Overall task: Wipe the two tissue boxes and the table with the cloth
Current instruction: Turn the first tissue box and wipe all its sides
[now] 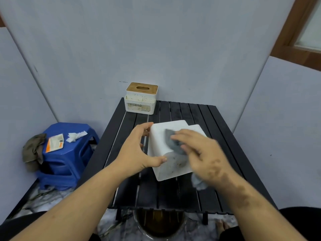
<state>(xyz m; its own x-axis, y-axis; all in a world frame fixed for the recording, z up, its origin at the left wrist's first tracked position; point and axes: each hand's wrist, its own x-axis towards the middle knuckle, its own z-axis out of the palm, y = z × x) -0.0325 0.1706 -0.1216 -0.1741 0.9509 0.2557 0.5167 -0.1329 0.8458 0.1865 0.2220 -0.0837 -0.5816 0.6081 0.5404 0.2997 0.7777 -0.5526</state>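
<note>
A white tissue box [159,136] lies tipped on the black slatted table [173,193], its stained face turned toward me. My left hand [139,150] grips its left edge, thumb on the near face. Pressed against the box's top surface is a grey cloth [173,143], held there by my right hand [203,153], which looks blurred. A loose end of the cloth hangs below that wrist. A second tissue box [141,100], white with a wooden slotted lid, stands upright at the table's far left corner.
A blue plastic stool [69,157] stands left of the table with an olive rag [33,148], an orange-and-white packet [54,142] and crumpled tissue [76,136] on it. A round basin [161,223] with dark liquid sits under the table's near edge. Grey walls close in behind.
</note>
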